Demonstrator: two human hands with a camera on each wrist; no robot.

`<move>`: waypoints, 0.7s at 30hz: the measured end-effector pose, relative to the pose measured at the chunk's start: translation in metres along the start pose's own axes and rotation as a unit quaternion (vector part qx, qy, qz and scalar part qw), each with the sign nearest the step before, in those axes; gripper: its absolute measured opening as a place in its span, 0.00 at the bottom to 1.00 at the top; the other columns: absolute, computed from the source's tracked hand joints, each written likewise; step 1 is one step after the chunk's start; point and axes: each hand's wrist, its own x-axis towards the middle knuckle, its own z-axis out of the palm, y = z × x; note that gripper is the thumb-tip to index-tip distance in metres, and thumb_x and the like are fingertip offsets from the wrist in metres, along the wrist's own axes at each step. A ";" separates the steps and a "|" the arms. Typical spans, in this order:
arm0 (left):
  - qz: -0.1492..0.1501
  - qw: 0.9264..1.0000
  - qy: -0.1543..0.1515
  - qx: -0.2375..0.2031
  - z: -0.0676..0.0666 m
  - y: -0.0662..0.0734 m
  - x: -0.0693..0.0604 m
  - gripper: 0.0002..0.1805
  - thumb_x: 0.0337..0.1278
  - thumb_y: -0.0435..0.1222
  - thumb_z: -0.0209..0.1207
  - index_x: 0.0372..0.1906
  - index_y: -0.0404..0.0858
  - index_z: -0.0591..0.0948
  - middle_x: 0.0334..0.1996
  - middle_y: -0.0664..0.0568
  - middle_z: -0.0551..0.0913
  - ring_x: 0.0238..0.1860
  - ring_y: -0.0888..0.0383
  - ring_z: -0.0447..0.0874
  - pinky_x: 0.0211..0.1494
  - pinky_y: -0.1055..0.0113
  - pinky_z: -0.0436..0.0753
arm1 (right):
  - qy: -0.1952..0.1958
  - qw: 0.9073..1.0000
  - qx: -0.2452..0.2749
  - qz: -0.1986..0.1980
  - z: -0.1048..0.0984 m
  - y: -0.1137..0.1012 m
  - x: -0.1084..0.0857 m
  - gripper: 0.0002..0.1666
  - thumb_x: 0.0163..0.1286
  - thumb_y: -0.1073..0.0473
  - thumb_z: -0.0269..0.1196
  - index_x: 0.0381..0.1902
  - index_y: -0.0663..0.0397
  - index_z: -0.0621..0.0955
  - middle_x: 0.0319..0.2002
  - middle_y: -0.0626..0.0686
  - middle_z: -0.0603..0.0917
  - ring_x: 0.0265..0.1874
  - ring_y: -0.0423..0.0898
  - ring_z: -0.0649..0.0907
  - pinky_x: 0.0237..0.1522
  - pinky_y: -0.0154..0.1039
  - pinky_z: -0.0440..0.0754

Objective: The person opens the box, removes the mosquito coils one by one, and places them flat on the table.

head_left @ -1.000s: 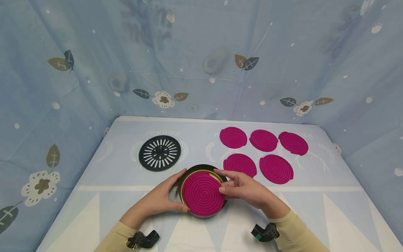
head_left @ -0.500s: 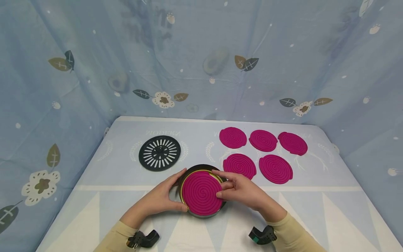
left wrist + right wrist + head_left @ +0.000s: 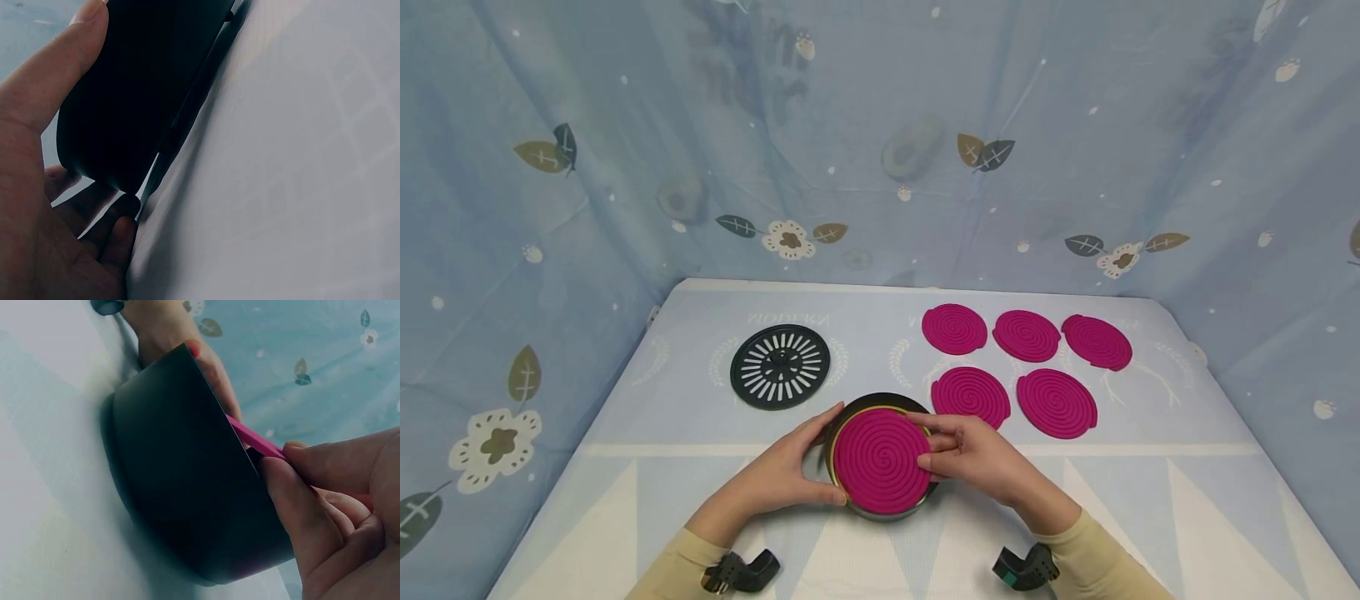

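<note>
A magenta mosquito coil [image 3: 882,461] lies over the mouth of a round dark tin [image 3: 880,400] with a gold inner rim. My left hand [image 3: 778,471] holds the tin from its left side, thumb at the near rim and fingers round the far side; the left wrist view shows the tin's dark wall [image 3: 134,94] between them. With thumb and finger, my right hand [image 3: 973,454] pinches the coil's right edge. In the right wrist view the coil [image 3: 253,436] tilts up past the tin's rim at that edge. How deep its other side sits is hidden there.
A black slotted round lid [image 3: 781,367] lies behind the tin to the left. Several more magenta coils, such as this coil [image 3: 1057,403], lie flat at the back right. A patterned blue curtain [image 3: 880,167] stands behind the table [image 3: 647,417].
My right hand has shifted slightly left with its pinch on the coil's edge. The left hand and the tin stay in place.
</note>
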 end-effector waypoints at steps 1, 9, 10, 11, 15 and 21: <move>0.001 1.000 0.000 0.000 0.000 0.000 0.000 0.68 0.27 0.65 0.76 0.79 0.52 0.56 0.72 0.65 0.63 0.68 0.63 0.66 0.74 0.48 0.61 | 0.005 1.000 0.002 -0.001 -0.001 0.000 0.000 0.35 0.66 0.66 0.67 0.70 0.59 0.70 0.42 0.59 0.87 0.41 0.52 0.87 0.42 0.43 0.89; 0.009 1.000 -0.001 -0.003 -0.001 0.000 0.001 0.67 0.28 0.63 0.76 0.79 0.52 0.56 0.72 0.64 0.63 0.69 0.63 0.65 0.75 0.48 0.60 | 0.047 0.999 0.019 0.008 -0.011 0.001 -0.006 0.37 0.65 0.65 0.68 0.71 0.57 0.70 0.38 0.59 0.86 0.36 0.48 0.86 0.44 0.48 0.88; 0.008 1.000 -0.002 -0.003 -0.002 0.000 0.001 0.67 0.28 0.63 0.76 0.79 0.52 0.56 0.72 0.64 0.63 0.69 0.62 0.65 0.75 0.48 0.60 | 0.050 0.998 0.023 0.008 -0.013 0.001 -0.007 0.37 0.66 0.65 0.68 0.71 0.57 0.69 0.37 0.59 0.85 0.36 0.48 0.86 0.44 0.49 0.88; 0.007 1.000 -0.003 -0.002 -0.002 0.000 0.000 0.67 0.28 0.64 0.76 0.79 0.52 0.56 0.72 0.64 0.63 0.69 0.62 0.64 0.75 0.48 0.60 | 0.053 0.998 0.025 0.009 -0.014 0.002 -0.008 0.37 0.66 0.65 0.68 0.71 0.57 0.69 0.36 0.59 0.85 0.36 0.48 0.86 0.45 0.51 0.88; 0.006 1.000 -0.003 0.002 -0.001 0.001 0.000 0.66 0.28 0.64 0.76 0.79 0.54 0.55 0.72 0.64 0.63 0.70 0.62 0.63 0.75 0.48 0.60 | 0.070 0.997 0.031 0.010 -0.022 0.003 -0.013 0.38 0.66 0.64 0.68 0.72 0.56 0.69 0.37 0.59 0.85 0.36 0.48 0.86 0.45 0.54 0.87; 0.005 1.000 0.000 0.005 -0.001 0.001 -0.001 0.66 0.29 0.64 0.76 0.79 0.54 0.56 0.73 0.64 0.62 0.70 0.61 0.62 0.75 0.48 0.60 | 0.106 0.994 0.024 -0.001 -0.036 0.007 -0.023 0.39 0.65 0.64 0.68 0.72 0.55 0.68 0.33 0.57 0.81 0.33 0.45 0.84 0.44 0.47 0.88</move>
